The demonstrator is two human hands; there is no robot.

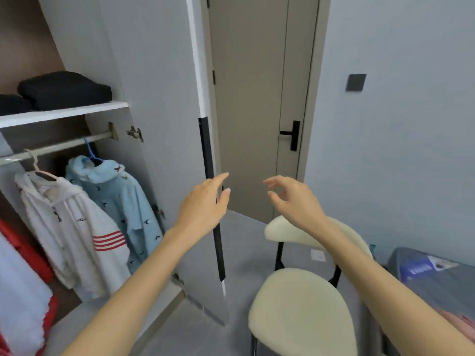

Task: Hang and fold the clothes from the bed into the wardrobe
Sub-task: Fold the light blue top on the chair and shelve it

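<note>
The wardrobe stands open at the left, its grey door [159, 104] swung out with a black handle strip [208, 152] on its edge. On the rail [59, 146] hang a white hoodie with red stripes [77, 227] and a light blue patterned hoodie [123, 201]. Folded black clothes [64, 89] lie on the shelf above. My left hand [205, 201] is raised in front of the door edge, fingers apart, holding nothing. My right hand [293, 199] hovers beside it, fingers loosely curled and empty. A corner of the bed [437, 281] shows at the right.
A cream chair [303, 312] stands below my right arm, between wardrobe and bed. A closed room door [257, 98] with a black handle is straight ahead. Red and white garments [20, 291] hang at the far left. A pink cloth [462, 325] lies at the bed's edge.
</note>
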